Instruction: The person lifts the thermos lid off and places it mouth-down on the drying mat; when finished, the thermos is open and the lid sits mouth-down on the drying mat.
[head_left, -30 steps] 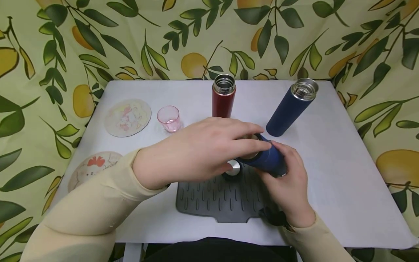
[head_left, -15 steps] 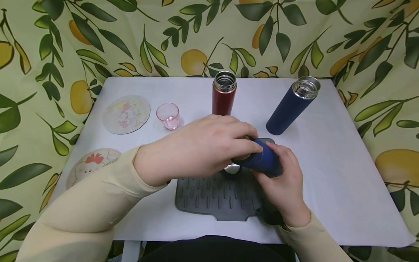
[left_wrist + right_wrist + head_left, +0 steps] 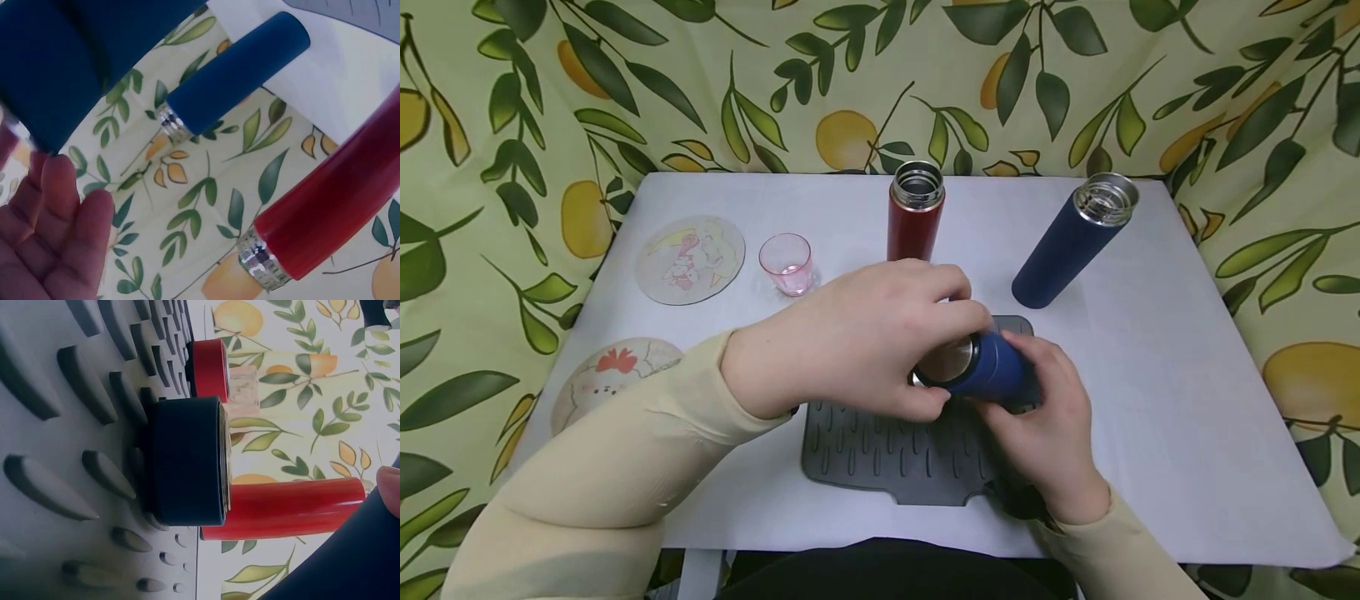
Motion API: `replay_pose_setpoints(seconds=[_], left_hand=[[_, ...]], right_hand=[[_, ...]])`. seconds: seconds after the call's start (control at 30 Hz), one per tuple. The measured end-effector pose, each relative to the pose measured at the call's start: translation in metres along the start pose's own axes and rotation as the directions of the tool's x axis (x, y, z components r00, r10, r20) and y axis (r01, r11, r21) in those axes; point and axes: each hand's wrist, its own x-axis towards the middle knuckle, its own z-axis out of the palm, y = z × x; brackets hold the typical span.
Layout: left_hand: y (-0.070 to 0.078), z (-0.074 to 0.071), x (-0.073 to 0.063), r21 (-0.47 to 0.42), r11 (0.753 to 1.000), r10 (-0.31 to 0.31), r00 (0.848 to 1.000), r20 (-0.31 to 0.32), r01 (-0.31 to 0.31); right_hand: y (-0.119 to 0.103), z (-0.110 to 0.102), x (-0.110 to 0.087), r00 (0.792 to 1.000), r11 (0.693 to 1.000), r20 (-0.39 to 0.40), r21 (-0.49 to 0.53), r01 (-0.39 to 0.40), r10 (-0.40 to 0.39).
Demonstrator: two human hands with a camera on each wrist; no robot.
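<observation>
A blue thermos (image 3: 1011, 375) is held tilted over a grey ribbed mat (image 3: 895, 450), its metal-faced lid (image 3: 949, 362) pointing left. My right hand (image 3: 1060, 429) grips the body from the right. At the other end, my left hand (image 3: 880, 342) has thumb and fingers about the lid. In the left wrist view, left fingertips meet the edge of the big blue thermos (image 3: 87, 56). On the mat in the right wrist view sit a loose dark blue lid (image 3: 190, 462) and, beyond it, a red lid (image 3: 209, 367); the head view mostly hides both behind the left hand.
Behind the hands stands a lidless red thermos (image 3: 914, 217). A second lidless blue thermos (image 3: 1067, 250) stands to its right. Leftward are a pink glass (image 3: 786, 267) and two round printed coasters (image 3: 692, 260). A patterned cloth (image 3: 850, 75) hangs behind the white table (image 3: 1187, 433).
Both hands and the held thermos have shifted slightly left and toward the body. The left fingers have drawn back, and the lid's metal face now shows.
</observation>
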Motion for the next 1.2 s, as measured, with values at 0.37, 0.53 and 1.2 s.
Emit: replay_pose_setpoints(seconds=[0.37,0.53,1.2], left_hand=[[0.002,0.007,0.003,0.160,0.978,-0.116,0.989,-0.095,0.130],[0.004,0.008,0.001,0.179,0.969,-0.152,0.983,-0.101,0.168],[-0.006,0.016,-0.017,0.056,0.983,0.181,0.974,-0.135,-0.175]], right_hand=[[-0.002,-0.001,0.000,0.999,0.998,0.023,-0.054,0.033,-0.032],[-0.003,0.001,0.002,0.999,0.998,0.012,-0.039,0.043,-0.042],[0.004,-0.003,-0.002,1.000,0.999,0.023,-0.053,-0.009,0.010]])
